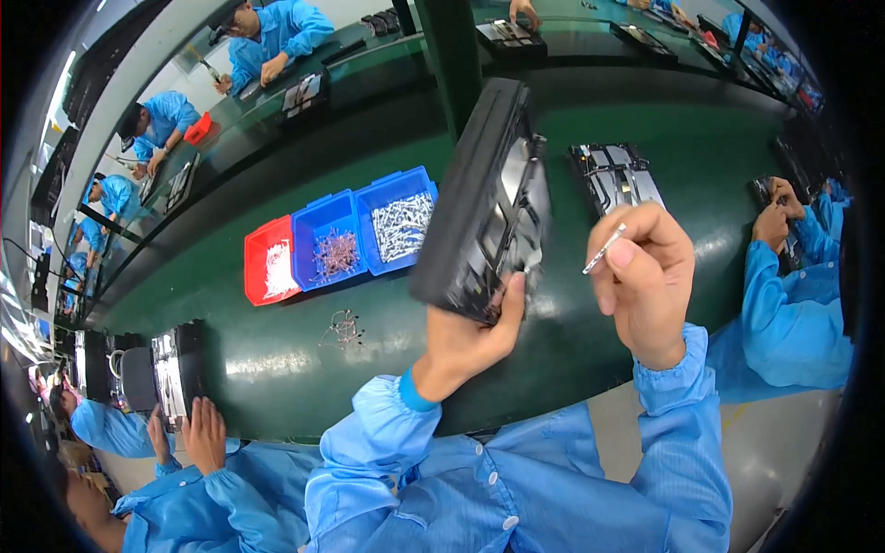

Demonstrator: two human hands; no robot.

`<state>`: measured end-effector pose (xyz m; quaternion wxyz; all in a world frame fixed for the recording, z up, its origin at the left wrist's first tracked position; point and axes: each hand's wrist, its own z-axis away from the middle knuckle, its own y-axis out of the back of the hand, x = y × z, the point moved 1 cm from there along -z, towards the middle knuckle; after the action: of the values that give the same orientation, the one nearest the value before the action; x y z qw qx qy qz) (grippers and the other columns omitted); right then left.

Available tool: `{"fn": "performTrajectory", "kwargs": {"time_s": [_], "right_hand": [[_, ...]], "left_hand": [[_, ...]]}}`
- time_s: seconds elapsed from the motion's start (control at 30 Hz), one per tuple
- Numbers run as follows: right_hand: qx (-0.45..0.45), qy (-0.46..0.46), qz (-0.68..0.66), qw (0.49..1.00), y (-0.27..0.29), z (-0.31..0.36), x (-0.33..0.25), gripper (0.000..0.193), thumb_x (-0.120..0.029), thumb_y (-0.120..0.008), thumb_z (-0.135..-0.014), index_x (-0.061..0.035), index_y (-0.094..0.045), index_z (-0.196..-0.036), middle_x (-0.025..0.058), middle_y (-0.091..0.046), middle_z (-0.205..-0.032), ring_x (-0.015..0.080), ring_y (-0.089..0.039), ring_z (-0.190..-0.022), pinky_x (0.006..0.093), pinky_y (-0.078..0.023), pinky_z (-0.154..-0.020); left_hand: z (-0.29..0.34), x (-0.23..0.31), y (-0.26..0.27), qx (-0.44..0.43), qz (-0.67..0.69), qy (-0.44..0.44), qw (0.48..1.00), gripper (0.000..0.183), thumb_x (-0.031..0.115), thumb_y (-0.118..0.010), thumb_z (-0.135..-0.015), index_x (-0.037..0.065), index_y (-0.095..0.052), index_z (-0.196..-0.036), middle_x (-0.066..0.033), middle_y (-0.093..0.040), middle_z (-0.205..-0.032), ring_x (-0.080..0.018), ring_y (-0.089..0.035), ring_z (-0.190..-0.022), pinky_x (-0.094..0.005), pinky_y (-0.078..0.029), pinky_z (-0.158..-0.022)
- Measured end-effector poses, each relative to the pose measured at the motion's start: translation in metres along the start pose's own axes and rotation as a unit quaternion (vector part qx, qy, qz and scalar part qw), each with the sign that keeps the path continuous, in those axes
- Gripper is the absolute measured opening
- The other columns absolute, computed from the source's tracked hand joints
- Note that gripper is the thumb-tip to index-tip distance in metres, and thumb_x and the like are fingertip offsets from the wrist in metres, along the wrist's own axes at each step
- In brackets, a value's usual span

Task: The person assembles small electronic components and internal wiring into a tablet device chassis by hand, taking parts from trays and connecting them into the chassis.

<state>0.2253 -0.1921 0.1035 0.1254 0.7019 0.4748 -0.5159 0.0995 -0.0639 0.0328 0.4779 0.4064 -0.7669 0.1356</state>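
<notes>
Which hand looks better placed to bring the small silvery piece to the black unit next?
Probably the right hand: it pinches the small silvery piece between thumb and fingers, beside the black unit. The left hand is occupied, holding that unit tilted.

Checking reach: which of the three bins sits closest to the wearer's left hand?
The right-end blue bin, holding silvery pieces; the middle blue bin and the red bin sit farther from the left hand.
</notes>
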Motion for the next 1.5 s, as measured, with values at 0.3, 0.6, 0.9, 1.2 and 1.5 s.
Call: {"fn": "performTrajectory", "kwargs": {"time_s": [0.3,0.6,0.9,1.2,1.5], "right_hand": [[-0.118,-0.063,-0.07,0.989,-0.036,-0.016,0.011,0.005,0.003,-0.063,-0.086,0.0023,-0.058,-0.085,0.0087,-0.051,-0.103,0.0091,-0.053,-0.089,0.0248,-0.045,-0.083],[-0.143,-0.088,-0.034,0.985,-0.032,-0.023,0.016,0.005,0.002,-0.063,-0.085,0.0022,-0.058,-0.083,0.0073,-0.054,-0.097,0.0102,-0.054,-0.087,0.0251,-0.048,-0.079],[-0.15,-0.085,-0.046,0.984,-0.034,-0.02,0.015,0.005,0.003,-0.063,-0.084,0.0024,-0.059,-0.083,0.0076,-0.053,-0.097,0.011,-0.056,-0.088,0.0256,-0.048,-0.079],[-0.135,-0.097,-0.043,0.985,-0.032,-0.017,0.014,0.006,0.004,-0.062,-0.082,0.0025,-0.059,-0.078,0.0079,-0.053,-0.095,0.0109,-0.054,-0.085,0.0252,-0.047,-0.077],[-0.136,-0.103,-0.033,0.985,-0.031,-0.02,0.012,0.004,0.004,-0.061,-0.08,0.0035,-0.059,-0.076,0.0078,-0.052,-0.092,0.0105,-0.054,-0.082,0.0249,-0.046,-0.074]], "left_hand": [[0.004,-0.038,0.0,0.057,-0.218,-0.206,0.952,0.041,0.008,-0.072,-0.073,-0.003,-0.063,-0.112,-0.0123,-0.064,-0.102,-0.0249,-0.056,-0.067,-0.0341,-0.049,-0.05],[0.003,-0.041,-0.001,0.079,-0.226,-0.201,0.95,0.038,0.009,-0.072,-0.074,-0.002,-0.063,-0.109,-0.0115,-0.063,-0.099,-0.0228,-0.057,-0.067,-0.033,-0.049,-0.049],[0.008,-0.037,0.003,0.04,-0.236,-0.18,0.954,0.043,0.009,-0.071,-0.073,-0.003,-0.063,-0.113,-0.0128,-0.065,-0.109,-0.0212,-0.057,-0.068,-0.0319,-0.05,-0.05],[0.007,-0.033,0.003,0.037,-0.261,-0.202,0.943,0.047,0.008,-0.07,-0.072,-0.004,-0.062,-0.117,-0.0148,-0.065,-0.118,-0.0198,-0.057,-0.067,-0.0302,-0.05,-0.05],[0.006,-0.032,0.004,0.035,-0.268,-0.207,0.94,0.054,0.007,-0.071,-0.071,-0.008,-0.059,-0.122,-0.0178,-0.065,-0.119,-0.02,-0.057,-0.066,-0.0296,-0.051,-0.051]]}}
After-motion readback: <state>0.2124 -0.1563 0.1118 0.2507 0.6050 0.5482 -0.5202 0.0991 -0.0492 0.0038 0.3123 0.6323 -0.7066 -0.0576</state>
